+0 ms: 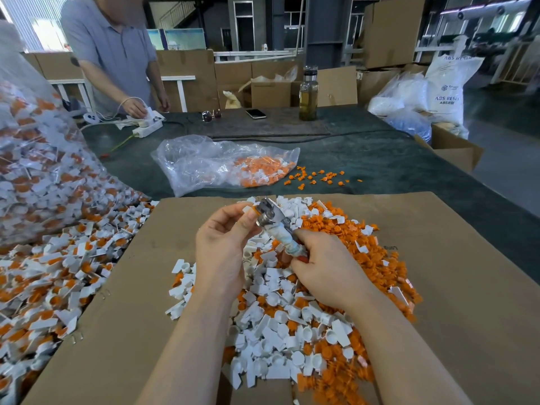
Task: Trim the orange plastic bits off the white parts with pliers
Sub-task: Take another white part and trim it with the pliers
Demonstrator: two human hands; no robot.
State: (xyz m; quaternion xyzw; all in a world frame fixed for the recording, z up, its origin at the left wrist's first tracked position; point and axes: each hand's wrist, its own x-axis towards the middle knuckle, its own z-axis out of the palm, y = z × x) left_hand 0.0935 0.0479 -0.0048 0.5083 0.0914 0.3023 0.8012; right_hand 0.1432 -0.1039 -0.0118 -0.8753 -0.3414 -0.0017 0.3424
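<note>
Right hand (pixel 324 267) grips the pliers (pixel 276 226) handles, left hand (pixel 222 244) pinches a white part (pixel 247 209) at the head

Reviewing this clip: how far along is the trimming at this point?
Well underway, far from finished. Done: a mixed heap of separated white parts and cut orange bits on the cardboard sheet. In hand: the right hand grips the pliers, whose head meets a piece pinched by the left hand. Left: untrimmed pieces spilling from the big bag.
</note>
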